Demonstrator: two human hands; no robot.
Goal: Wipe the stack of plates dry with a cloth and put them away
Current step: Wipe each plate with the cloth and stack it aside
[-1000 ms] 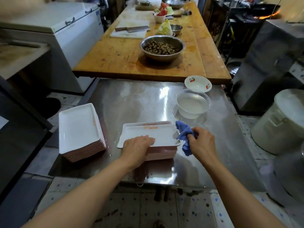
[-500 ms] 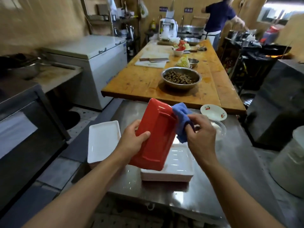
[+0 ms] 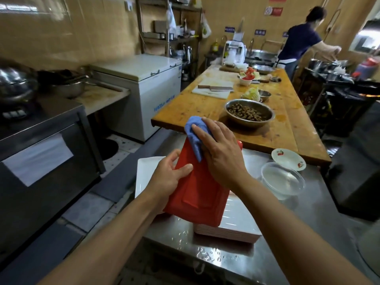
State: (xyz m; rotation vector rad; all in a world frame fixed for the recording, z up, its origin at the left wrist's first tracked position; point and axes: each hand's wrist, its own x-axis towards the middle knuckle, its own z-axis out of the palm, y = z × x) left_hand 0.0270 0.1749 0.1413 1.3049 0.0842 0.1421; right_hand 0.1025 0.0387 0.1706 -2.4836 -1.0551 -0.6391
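The drying step is going on, with one plate getting its back wiped. The left hand [image 3: 170, 177] holds the red plate [image 3: 197, 194] by its left edge, thumb curled on top, and tips it up above the steel table [image 3: 320, 219]. The right hand [image 3: 222, 157] presses the blue cloth [image 3: 195, 136] flat on the plate's top end, with the fingers laid out straight. The plate is a rectangle, red on the back, with a raised frame in the middle. Next, I think the cloth needs to slide down the whole back, then the plate must flip so the front gets dried too. Just under it sits the wet stack of plates [image 3: 234, 229], white on top, with water drops on the table beside it. A second pile of white plates [image 3: 147, 175] shows behind the left hand, likely where dry ones go.
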